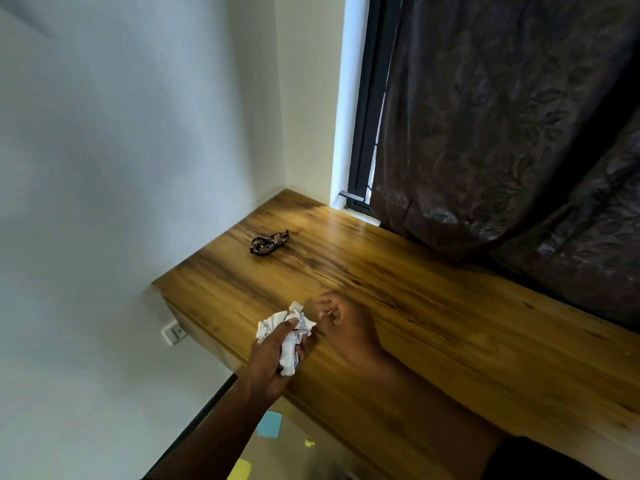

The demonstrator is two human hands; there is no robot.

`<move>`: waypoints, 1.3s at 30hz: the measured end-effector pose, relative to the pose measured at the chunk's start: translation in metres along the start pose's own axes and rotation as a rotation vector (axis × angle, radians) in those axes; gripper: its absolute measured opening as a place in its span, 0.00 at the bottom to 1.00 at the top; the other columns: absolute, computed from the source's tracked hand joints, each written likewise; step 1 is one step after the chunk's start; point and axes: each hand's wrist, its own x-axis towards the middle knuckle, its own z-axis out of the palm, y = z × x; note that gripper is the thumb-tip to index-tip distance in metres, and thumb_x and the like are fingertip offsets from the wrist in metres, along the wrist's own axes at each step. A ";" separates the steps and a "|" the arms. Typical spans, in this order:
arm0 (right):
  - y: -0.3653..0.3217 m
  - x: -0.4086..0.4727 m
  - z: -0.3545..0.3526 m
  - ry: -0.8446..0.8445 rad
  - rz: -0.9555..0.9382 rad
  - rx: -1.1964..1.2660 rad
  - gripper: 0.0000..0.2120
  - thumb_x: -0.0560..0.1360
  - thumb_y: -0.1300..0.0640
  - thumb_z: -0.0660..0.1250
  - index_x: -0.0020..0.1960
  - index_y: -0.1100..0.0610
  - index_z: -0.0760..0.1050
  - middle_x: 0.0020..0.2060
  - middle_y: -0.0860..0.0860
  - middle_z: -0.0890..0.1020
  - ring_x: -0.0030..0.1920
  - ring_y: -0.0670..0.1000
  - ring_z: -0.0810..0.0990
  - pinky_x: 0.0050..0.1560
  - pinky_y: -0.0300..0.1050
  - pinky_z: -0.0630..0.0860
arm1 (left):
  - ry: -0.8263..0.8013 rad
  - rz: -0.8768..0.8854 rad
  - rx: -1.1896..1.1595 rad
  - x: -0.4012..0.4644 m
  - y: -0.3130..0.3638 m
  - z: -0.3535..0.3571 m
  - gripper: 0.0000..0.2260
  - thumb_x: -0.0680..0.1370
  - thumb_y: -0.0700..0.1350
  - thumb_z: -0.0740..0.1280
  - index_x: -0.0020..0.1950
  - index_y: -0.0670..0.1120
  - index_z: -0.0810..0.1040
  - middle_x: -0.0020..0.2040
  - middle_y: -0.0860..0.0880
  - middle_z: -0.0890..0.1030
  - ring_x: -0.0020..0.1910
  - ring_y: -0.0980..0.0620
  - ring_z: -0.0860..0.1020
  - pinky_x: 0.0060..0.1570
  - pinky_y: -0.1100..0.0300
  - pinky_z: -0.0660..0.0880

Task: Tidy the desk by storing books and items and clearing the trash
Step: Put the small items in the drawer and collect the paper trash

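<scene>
— Two pieces of trash show, is that right?

— Yes. One is a wad of crumpled white paper (292, 336), gripped in the left hand (273, 358) over the near left edge of the wooden table (433, 327). The fingers and thumb curl round it, and the wad sticks out past the fingertips toward the far side.

— Does the paper have a long axis?

— Roughly. It runs along the hand, from the palm up and away, its loose upper end pointing to the window corner.

— And the other piece?

— A dark, shiny crumpled wrapper (268, 242) lies on the table well beyond the hands, near the wall (121, 150) at the left. It is stretched out more than balled: its long axis runs from lower left to upper right, with a thin twisted tip pointing up right toward the window (362, 109).

— What is the right hand doing?

— The right hand (341, 322) is just beside the paper, on its right, low over the table top. Its fingers are loosely curled and it holds nothing. Whether it touches the wood I cannot tell.

— Anything else around?

— A dark patterned curtain (502, 126) hangs at the right, its hem reaching the back of the table. A white wall socket (174, 332) sits under the left end of the table. Below, on a pale surface, lie blue (269, 425) and yellow sticky notes (239, 470).
</scene>
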 end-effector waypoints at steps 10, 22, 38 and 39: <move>0.001 0.154 0.049 -0.313 -0.131 -0.396 0.29 0.79 0.50 0.67 0.78 0.45 0.63 0.77 0.51 0.66 0.77 0.57 0.64 0.73 0.54 0.67 | 0.222 0.055 -0.016 0.050 0.053 -0.027 0.12 0.81 0.44 0.70 0.60 0.37 0.82 0.44 0.43 0.85 0.33 0.53 0.83 0.29 0.63 0.79; 0.018 0.303 0.098 -0.406 -0.226 -0.479 0.24 0.78 0.61 0.68 0.72 0.45 0.74 0.71 0.55 0.68 0.69 0.60 0.69 0.61 0.55 0.77 | 0.379 0.069 -0.072 0.077 0.072 -0.040 0.10 0.80 0.46 0.69 0.57 0.41 0.82 0.40 0.45 0.85 0.28 0.56 0.80 0.24 0.66 0.75; -0.080 0.110 0.077 -0.124 -0.304 0.110 0.05 0.73 0.55 0.73 0.47 0.56 0.84 0.49 0.49 0.86 0.50 0.48 0.84 0.48 0.48 0.81 | 0.193 0.026 -0.222 0.040 0.096 -0.040 0.27 0.77 0.47 0.72 0.73 0.37 0.73 0.51 0.42 0.85 0.39 0.51 0.85 0.36 0.59 0.83; -0.088 0.089 0.080 -0.129 -0.315 0.093 0.07 0.74 0.54 0.72 0.50 0.55 0.85 0.48 0.48 0.86 0.48 0.47 0.84 0.48 0.48 0.82 | 0.188 0.025 -0.160 0.034 0.095 -0.048 0.25 0.78 0.48 0.71 0.71 0.37 0.74 0.50 0.43 0.85 0.41 0.49 0.85 0.39 0.56 0.83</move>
